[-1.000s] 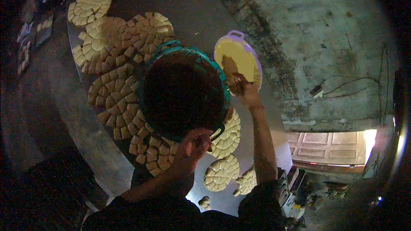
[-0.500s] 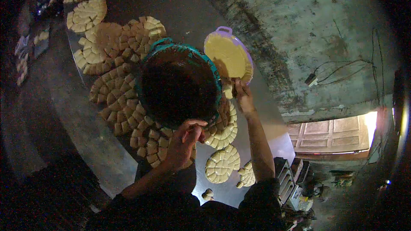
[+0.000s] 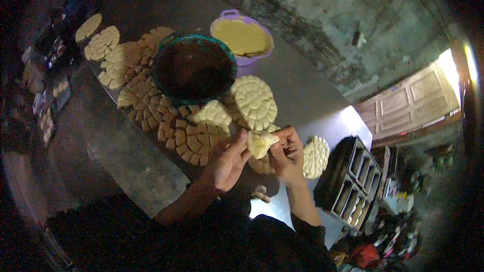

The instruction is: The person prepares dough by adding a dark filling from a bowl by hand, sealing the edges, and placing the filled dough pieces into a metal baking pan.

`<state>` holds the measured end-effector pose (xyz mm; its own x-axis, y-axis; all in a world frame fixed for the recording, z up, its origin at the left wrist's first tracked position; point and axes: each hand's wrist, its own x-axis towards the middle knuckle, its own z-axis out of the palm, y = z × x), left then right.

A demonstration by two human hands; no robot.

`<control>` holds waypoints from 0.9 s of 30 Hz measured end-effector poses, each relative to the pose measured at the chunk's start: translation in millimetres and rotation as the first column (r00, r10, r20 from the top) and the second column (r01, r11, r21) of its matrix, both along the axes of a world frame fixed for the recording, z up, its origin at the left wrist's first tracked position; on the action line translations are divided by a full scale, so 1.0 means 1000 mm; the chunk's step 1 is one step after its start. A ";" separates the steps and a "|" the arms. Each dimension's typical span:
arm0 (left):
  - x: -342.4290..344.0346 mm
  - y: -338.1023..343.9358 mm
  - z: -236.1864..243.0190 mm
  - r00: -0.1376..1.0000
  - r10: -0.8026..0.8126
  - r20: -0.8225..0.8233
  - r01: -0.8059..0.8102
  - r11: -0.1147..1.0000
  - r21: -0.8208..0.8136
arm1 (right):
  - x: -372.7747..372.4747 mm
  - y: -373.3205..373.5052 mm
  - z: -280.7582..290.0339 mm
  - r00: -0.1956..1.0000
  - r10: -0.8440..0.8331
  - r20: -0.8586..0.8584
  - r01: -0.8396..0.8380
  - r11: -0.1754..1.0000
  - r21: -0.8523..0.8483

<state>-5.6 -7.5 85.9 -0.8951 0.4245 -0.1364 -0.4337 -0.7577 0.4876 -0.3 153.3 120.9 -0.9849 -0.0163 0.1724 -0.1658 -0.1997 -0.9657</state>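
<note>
In front of me, both hands hold one pale piece of dough, stretched between the fingertips. My left hand supports its left side with thumb and fingers, while my right hand pinches its right edge. Beyond them stands a teal basin with dark contents. Behind and right of it is a purple handled bowl of smooth yellow paste. A pale dough round, cut into segments, lies just past my hands. Brown dough pieces lie packed to the left.
More pale rounds lie at the table's far left and right of my right hand. Dark metal baking pans stand at the right. A stained wall runs along the far side, beside a wooden door.
My right hand has come back from the purple bowl's edge, and my left hand has left the teal basin's near side. Both now meet on the dough. The view has shifted.
</note>
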 end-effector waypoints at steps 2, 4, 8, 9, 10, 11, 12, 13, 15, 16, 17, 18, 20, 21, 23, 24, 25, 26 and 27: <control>0.025 0.013 0.011 0.997 -0.058 0.041 0.055 0.997 0.056 | 0.036 0.029 0.002 0.997 -0.033 -0.065 0.041 0.992 0.119; 0.049 0.024 0.021 0.991 -0.112 0.080 0.106 0.992 0.074 | 0.073 0.049 0.010 0.999 0.008 0.044 -0.011 0.997 0.071; 0.100 0.045 0.036 0.978 -0.141 -0.154 0.135 0.990 -0.051 | 0.131 0.066 0.028 0.939 -0.051 -0.341 0.257 0.764 0.592; 0.111 0.047 0.038 0.953 -0.142 -0.269 0.085 0.973 -0.215 | 0.145 0.067 0.030 0.902 -0.027 -0.432 0.337 0.671 0.661; 0.123 0.051 0.039 0.955 -0.161 -0.250 0.090 0.959 -0.270 | 0.157 0.068 0.031 0.874 0.010 -0.486 0.397 0.563 0.725; 0.136 0.054 0.039 0.946 -0.160 -0.281 0.072 0.952 -0.297 | 0.166 0.068 0.030 0.816 0.007 -0.578 0.465 0.584 0.665; 0.148 0.057 0.039 0.931 -0.149 -0.332 0.046 0.953 -0.300 | 0.176 0.070 0.029 0.830 -0.036 -0.557 0.440 0.655 0.614; 0.159 0.059 0.037 0.942 -0.173 -0.286 0.075 0.943 -0.323 | 0.187 0.073 0.027 0.847 -0.070 -0.527 0.407 0.724 0.557; 0.178 0.066 0.033 0.926 -0.150 -0.347 0.012 0.929 -0.370 | 0.209 0.073 0.022 0.892 -0.165 -0.420 0.331 0.872 0.360; 0.185 0.069 0.030 0.914 -0.137 -0.383 -0.023 0.922 -0.387 | 0.219 0.075 0.021 0.863 -0.126 -0.489 0.357 0.838 0.413; 0.193 0.072 0.027 0.896 -0.131 -0.424 -0.069 0.903 -0.425 | 0.227 0.077 0.020 0.842 -0.072 -0.534 0.373 0.793 0.481; 0.199 0.074 0.024 0.932 -0.116 -0.344 -0.031 0.919 -0.394 | 0.235 0.080 0.021 0.811 -0.034 -0.584 0.405 0.754 0.518; 0.209 0.076 0.019 0.975 -0.113 -0.190 0.050 0.949 -0.310 | 0.246 0.077 0.020 0.786 0.034 -0.617 0.439 0.673 0.596; 0.213 0.079 0.017 0.991 -0.064 -0.121 0.023 0.950 -0.313 | 0.250 0.078 0.021 0.782 0.063 -0.619 0.450 0.631 0.632; 0.216 0.078 0.012 0.986 -0.094 -0.140 0.025 0.904 -0.426 | 0.258 0.079 0.024 0.780 0.112 -0.616 0.456 0.573 0.681; 0.217 0.076 0.010 0.981 -0.106 -0.164 0.019 0.887 -0.462 | 0.260 0.079 0.024 0.794 0.129 -0.594 0.412 0.604 0.682; 0.216 0.072 0.009 0.954 -0.172 -0.245 -0.013 0.793 -0.610 | 0.263 0.079 0.024 0.808 0.148 -0.570 0.366 0.633 0.682; 0.215 0.067 0.007 0.908 -0.231 -0.350 -0.063 0.750 -0.658 | 0.264 0.079 0.024 0.816 0.131 -0.562 0.339 0.680 0.650; 0.213 0.058 0.007 0.848 -0.323 -0.420 -0.085 0.700 -0.709 | 0.265 0.077 0.022 0.833 0.139 -0.535 0.314 0.678 0.664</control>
